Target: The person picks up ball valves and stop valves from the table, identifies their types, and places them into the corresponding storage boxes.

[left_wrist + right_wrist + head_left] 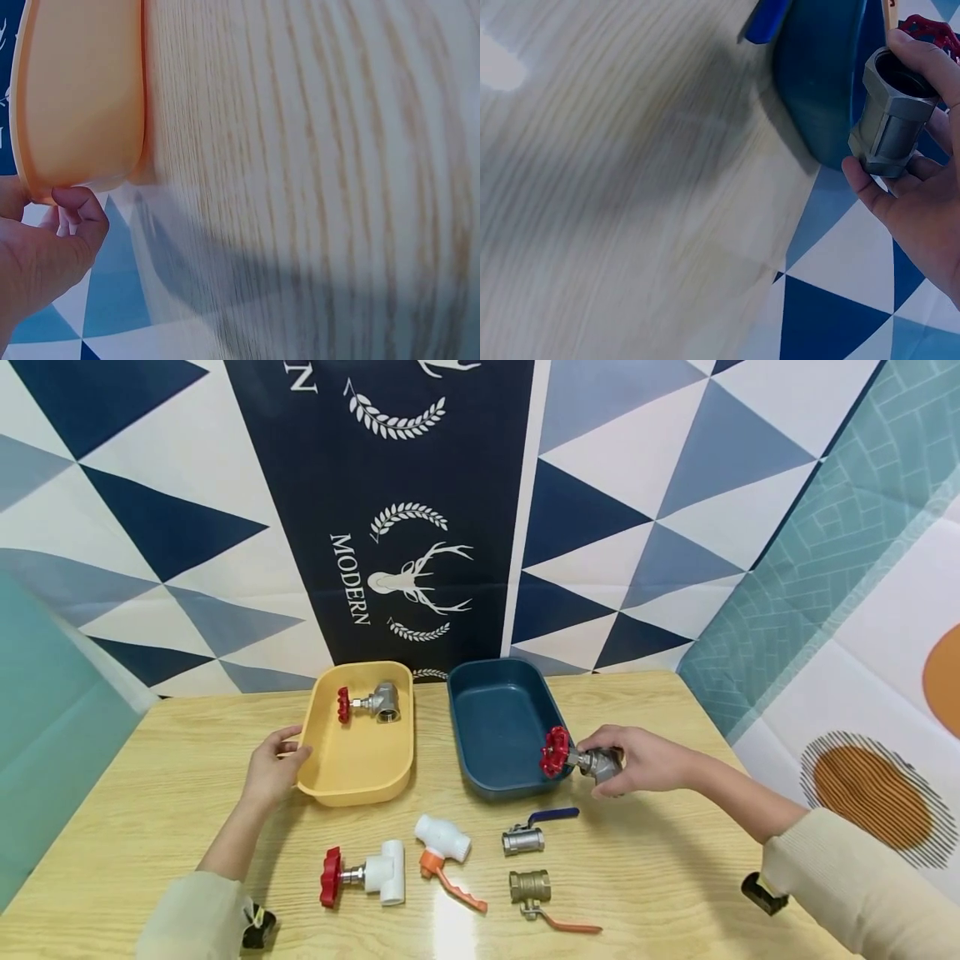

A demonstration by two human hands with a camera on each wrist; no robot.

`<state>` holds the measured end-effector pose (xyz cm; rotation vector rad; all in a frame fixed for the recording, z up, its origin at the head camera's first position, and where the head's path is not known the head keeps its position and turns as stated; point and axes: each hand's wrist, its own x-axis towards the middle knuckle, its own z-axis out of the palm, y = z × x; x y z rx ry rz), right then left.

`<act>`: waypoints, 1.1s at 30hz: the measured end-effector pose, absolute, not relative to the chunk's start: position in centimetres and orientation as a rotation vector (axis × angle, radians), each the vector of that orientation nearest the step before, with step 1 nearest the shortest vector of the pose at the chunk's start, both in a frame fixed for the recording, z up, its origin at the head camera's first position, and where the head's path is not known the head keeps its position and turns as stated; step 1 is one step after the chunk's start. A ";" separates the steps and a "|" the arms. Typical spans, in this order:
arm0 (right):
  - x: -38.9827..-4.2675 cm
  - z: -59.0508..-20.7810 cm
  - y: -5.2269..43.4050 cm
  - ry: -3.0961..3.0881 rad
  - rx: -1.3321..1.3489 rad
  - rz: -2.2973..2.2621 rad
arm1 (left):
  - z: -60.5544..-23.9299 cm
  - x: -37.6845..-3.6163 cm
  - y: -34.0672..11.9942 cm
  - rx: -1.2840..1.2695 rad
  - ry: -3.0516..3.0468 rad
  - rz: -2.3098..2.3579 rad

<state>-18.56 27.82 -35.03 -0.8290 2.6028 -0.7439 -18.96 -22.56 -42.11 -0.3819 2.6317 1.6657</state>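
My right hand grips a steel gate valve by its body, with the red handwheel pointing left over the right rim of the dark blue tray. In the right wrist view, thumb and fingers span the valve body, its threaded opening facing the camera. At the yellow tray, my left hand pinches the left rim, thumb at the edge and fingers curled outside the wall. Inside that tray lies another steel gate valve with a red handwheel.
In front of the trays lie a white plastic valve with a red handwheel, a white valve with an orange lever, a steel ball valve with a blue lever and a brass ball valve. A patterned wall covering stands behind the wooden table.
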 end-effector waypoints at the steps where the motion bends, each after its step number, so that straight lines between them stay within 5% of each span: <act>1: -18.7 -35.0 27.6 2.599 -0.834 -0.747 | -42.1 -19.0 -22.5 -0.384 2.632 1.666; 33: -20.6 -34.4 23.8 2.551 -0.911 -0.723 | -42.1 -19.0 -22.6 -0.369 2.636 1.681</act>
